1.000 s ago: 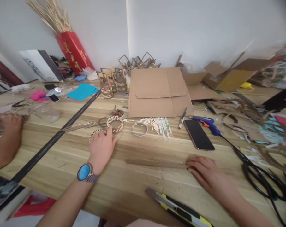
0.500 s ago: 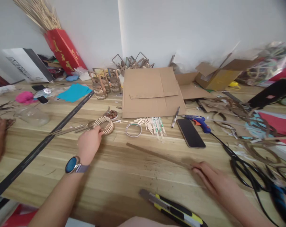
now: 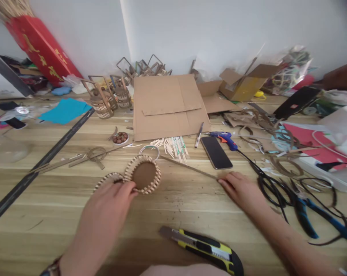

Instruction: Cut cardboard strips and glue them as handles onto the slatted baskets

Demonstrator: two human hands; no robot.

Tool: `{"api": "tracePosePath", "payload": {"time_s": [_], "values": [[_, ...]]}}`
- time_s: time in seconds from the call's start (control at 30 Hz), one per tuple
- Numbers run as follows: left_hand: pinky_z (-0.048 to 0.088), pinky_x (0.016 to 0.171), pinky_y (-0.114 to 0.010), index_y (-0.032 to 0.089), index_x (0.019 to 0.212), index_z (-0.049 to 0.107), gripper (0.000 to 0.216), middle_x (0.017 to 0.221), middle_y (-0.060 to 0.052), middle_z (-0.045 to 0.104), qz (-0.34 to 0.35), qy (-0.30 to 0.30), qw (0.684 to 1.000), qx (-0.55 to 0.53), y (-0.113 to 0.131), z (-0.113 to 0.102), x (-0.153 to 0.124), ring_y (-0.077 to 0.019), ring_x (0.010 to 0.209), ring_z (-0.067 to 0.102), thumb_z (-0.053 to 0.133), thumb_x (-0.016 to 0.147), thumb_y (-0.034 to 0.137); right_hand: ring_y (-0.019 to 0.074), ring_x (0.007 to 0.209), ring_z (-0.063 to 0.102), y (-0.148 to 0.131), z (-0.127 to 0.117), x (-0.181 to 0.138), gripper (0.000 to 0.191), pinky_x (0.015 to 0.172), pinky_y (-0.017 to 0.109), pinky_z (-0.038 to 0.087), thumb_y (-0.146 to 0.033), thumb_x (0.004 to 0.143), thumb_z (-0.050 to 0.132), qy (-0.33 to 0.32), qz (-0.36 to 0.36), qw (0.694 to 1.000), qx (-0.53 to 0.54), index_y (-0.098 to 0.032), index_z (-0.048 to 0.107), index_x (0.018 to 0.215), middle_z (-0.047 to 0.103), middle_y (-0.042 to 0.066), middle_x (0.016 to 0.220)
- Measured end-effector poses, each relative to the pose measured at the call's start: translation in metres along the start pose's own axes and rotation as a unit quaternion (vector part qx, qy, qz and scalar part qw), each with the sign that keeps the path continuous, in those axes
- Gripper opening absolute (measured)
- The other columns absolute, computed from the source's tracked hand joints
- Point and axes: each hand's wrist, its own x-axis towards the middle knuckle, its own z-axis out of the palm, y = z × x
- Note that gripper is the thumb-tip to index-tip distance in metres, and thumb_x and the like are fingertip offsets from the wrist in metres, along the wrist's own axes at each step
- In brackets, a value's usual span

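Head view gives me one wooden bench [image 3: 133, 232] spanning the frame, with one folded cardboard sheet [image 3: 167, 94] at upper centre. I count two bare hands: the left hand [image 3: 107, 207] at lower left of centre, the right hand [image 3: 242, 189] right of centre. One utility knife [image 3: 205, 245] lies loose at lower centre, probably placed there for easy reach; one phone [image 3: 216, 152] lies flat above the right hand. Two slatted rings sit left of centre. The left hand pinches the near rim of the larger ring [image 3: 156, 179], I judge to steady it by its edge; the smaller ring [image 3: 109, 176] is partly behind the knuckles, and I cannot tell whether it is gripped too. Thinnest is one brown strip [image 3: 189, 166], mid-frame, its near end between the right hand's fingers, likely to control its angle.
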Motion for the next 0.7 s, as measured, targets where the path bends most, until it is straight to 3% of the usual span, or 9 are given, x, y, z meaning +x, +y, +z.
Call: {"api": "tracePosePath", "payload": {"time_s": [0.1,0.2,0.33,0.43,0.53,0.7], "values": [[0.047,0.074,-0.04,0.022,0.095,0.065,0.017,0.083,-0.005,0.069,0.043,-0.039,0.998,-0.015,0.022,0.016,0.0,-0.0258,0.08,0.063,0.05,0.092,0.014,0.0231,0.069,0.063,0.006,-0.009,0.003,0.033,0.064,0.034,0.049,-0.038,0.095,0.042,-0.01,0.025,0.999,0.047,-0.023,0.063,0.075,0.066,0.007,0.071],[0.048,0.073,-0.041,0.021,0.096,0.065,0.018,0.082,-0.005,0.066,0.083,-0.085,0.993,-0.011,0.043,0.03,0.009,-0.0257,0.08,0.062,0.054,0.089,0.008,0.0218,0.065,0.062,0.003,-0.022,0.003,0.03,0.059,0.033,0.048,-0.044,0.091,0.048,-0.009,0.1,0.984,0.148,-0.023,0.063,0.076,0.066,0.005,0.071],[0.05,0.073,-0.039,0.018,0.095,0.063,0.021,0.086,-0.008,0.066,0.139,-0.113,0.984,-0.005,0.069,0.039,0.031,-0.0251,0.082,0.061,0.052,0.086,0.003,0.019,0.059,0.057,-0.009,-0.037,0.002,0.031,0.053,0.03,0.044,-0.052,0.086,0.054,0.025,0.2,0.948,0.246,-0.024,0.064,0.078,0.063,0.002,0.066],[0.05,0.074,-0.038,0.017,0.096,0.062,0.019,0.086,-0.008,0.066,0.161,-0.119,0.98,-0.007,0.082,0.044,0.046,-0.0246,0.083,0.062,0.051,0.088,0.003,0.0133,0.048,0.044,-0.02,-0.045,0.004,0.038,0.044,0.026,0.036,-0.06,0.085,0.055,0.043,0.256,0.904,0.338,-0.023,0.06,0.076,0.053,-0.002,0.057],[0.051,0.072,-0.037,0.015,0.114,0.06,0.025,0.086,-0.009,0.067,0.166,-0.102,0.981,-0.011,0.088,0.05,0.052,-0.0248,0.082,0.063,0.053,0.091,0.009,0.0106,0.045,0.039,-0.028,-0.049,0.008,0.046,0.041,0.024,0.03,-0.068,0.08,0.058,0.049,0.286,0.856,0.427,-0.022,0.057,0.074,0.051,-0.003,0.057],[0.051,0.077,-0.043,0.016,0.135,0.047,0.046,0.096,-0.011,0.068,0.118,-0.015,0.991,-0.054,0.076,0.054,0.034,-0.0282,0.088,0.063,0.059,0.093,0.032,0.0098,0.051,0.043,-0.039,-0.043,0.018,0.051,0.046,0.023,0.035,-0.071,0.075,0.064,0.038,0.298,0.806,0.51,-0.02,0.059,0.075,0.052,-0.002,0.063]]}}
